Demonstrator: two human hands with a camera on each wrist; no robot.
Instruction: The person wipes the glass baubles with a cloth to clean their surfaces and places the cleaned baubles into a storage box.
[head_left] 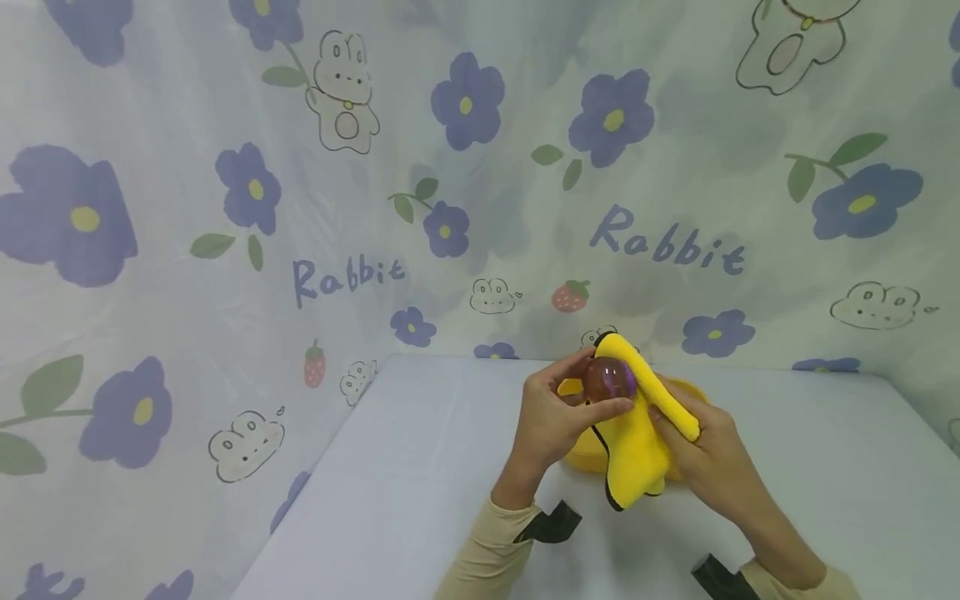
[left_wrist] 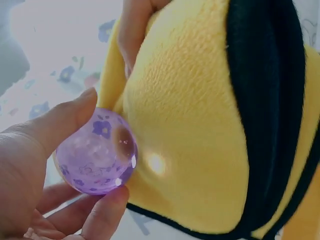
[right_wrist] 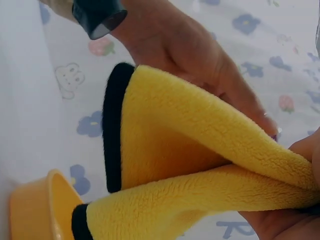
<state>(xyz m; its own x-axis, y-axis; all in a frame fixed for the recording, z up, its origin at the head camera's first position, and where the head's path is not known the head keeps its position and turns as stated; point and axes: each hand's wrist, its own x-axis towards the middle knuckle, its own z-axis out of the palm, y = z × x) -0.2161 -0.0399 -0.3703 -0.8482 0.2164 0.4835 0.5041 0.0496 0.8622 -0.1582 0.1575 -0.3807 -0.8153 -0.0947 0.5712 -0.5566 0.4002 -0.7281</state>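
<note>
A clear purple ball [left_wrist: 95, 160] is pinched between the thumb and fingers of my left hand [head_left: 553, 408]. My right hand [head_left: 708, 446] grips a yellow plush cloth [head_left: 637, 458] with a dark edging, folded over in the grasp. In the head view the cloth lies right beside the ball [head_left: 609, 379], and both are held up in front of a yellow basin [head_left: 585, 454]. The left wrist view shows the cloth [left_wrist: 185, 125] spread just past the ball. Seen from the right wrist, the folded cloth [right_wrist: 190, 115] hides most of the ball.
The yellow basin [right_wrist: 32, 210] stands on a white table [head_left: 405, 467], behind the hands. A curtain [head_left: 517, 208] printed with flowers and rabbits hangs along the table's back and left. A dark strap piece [head_left: 551, 523] sticks out from the left wrist.
</note>
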